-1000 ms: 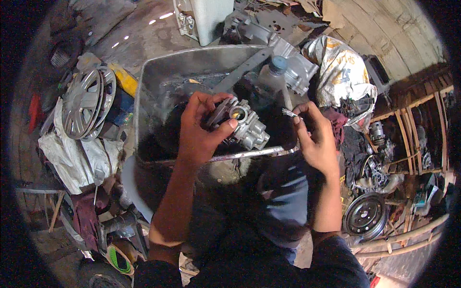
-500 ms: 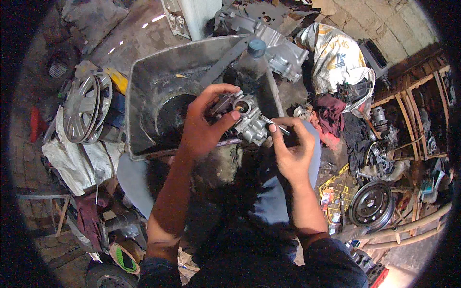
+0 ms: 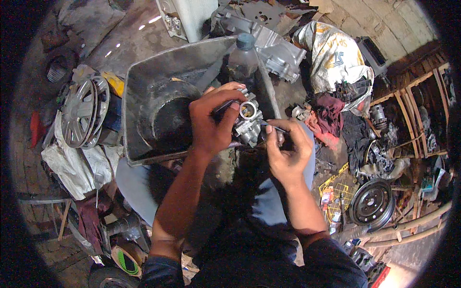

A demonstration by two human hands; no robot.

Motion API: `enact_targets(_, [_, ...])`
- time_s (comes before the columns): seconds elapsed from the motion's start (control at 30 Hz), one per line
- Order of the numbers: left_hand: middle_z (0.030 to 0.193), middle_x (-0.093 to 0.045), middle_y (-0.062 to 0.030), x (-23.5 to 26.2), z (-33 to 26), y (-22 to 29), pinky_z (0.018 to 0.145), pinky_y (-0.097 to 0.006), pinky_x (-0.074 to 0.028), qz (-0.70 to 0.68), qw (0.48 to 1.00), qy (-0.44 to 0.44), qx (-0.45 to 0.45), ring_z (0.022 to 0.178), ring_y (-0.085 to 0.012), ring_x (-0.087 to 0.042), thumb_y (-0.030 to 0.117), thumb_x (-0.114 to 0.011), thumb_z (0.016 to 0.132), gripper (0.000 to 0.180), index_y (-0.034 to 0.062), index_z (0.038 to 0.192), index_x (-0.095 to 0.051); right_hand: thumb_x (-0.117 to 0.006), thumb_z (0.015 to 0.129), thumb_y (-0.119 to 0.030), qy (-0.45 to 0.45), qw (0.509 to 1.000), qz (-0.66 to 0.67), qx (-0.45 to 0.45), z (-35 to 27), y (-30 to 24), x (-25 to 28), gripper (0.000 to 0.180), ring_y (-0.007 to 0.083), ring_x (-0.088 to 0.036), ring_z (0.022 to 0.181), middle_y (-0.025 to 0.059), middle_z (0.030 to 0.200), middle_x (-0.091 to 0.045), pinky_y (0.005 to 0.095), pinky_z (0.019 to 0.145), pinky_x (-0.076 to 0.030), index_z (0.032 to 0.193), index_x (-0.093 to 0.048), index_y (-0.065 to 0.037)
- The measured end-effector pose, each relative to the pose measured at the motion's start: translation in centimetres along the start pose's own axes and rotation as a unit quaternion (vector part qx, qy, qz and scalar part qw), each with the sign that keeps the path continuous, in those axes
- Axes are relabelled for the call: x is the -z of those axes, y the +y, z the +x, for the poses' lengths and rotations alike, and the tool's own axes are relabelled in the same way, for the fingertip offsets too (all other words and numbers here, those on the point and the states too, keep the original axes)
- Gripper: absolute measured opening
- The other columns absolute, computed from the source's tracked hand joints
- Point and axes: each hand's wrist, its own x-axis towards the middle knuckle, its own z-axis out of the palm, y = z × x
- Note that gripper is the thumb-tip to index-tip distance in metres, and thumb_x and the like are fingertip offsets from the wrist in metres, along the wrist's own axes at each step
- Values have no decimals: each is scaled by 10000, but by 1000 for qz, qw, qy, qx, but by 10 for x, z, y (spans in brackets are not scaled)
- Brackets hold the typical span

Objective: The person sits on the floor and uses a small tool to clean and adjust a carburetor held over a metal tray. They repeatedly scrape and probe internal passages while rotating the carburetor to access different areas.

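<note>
A silver metal carburetor (image 3: 248, 129) with a round open bore is held above the near right part of a grey plastic basin (image 3: 158, 157). My left hand (image 3: 211, 120) is closed around its left side, with the thumb pressed next to the bore. Between the thumb and fingertips of my right hand (image 3: 291, 156) is a thin metal rod (image 3: 274, 126). The rod's inner end reaches the carburetor's right side; whether it sits in a hole I cannot make out.
A capped clear bottle (image 3: 242, 60) stands inside the basin's right end, near dark liquid (image 3: 175, 117). Metal housings (image 3: 283, 57) lie behind it. To the right are a white sack (image 3: 336, 53), rags (image 3: 329, 110) and a black wheel rim (image 3: 371, 204); wheel covers (image 3: 79, 113) are at left.
The carburetor has turned in my left hand, so its bore now faces up more. My left hand has shifted slightly right. The rod is still pinched in my right hand at the carburetor's side.
</note>
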Motion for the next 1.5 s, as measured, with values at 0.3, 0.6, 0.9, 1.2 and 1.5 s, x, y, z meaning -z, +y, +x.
enact_targets(0.3, [1061,-754,-200,3,2,-1,895,-388,-486,16,999,-2,-31,1003,-338,-725,110,-616,840,201,-12,951,-729,-737,833,38,-34,999,-12,36,0,-3,-6,110,204,-603,593,123,766,-641,322,552,-475,920,-680,3])
enact_targets(0.6, [1043,-757,-188,4,0,3,910,-403,-482,34,999,1,-23,1046,-336,-724,78,-606,812,198,-2,942,-731,-730,843,19,-23,1000,-1,10,3,-4,-8,88,186,-606,584,123,716,-621,326,543,-470,914,-680,3])
enact_targets(0.9, [1040,-758,-181,3,0,8,926,-392,-482,22,1000,-1,-3,1045,-327,-726,70,-597,799,200,3,935,-729,-732,828,16,-27,998,-18,-52,7,-4,-4,98,196,-594,563,122,720,-637,318,533,-465,900,-666,8])
enact_targets(1.2, [1057,-756,-183,6,-3,1,931,-396,-488,41,999,4,-29,1044,-326,-724,62,-605,794,206,5,948,-728,-733,836,5,-56,998,-16,-13,3,-9,-7,97,218,-633,579,135,734,-657,336,552,-490,906,-667,-2])
enact_targets(1.5, [1062,-754,-192,3,-2,3,940,-397,-492,40,999,12,-15,1052,-332,-724,50,-602,783,208,-1,937,-733,-723,841,10,-45,998,-48,-21,13,10,-3,111,273,-638,604,156,740,-645,361,580,-501,938,-669,10])
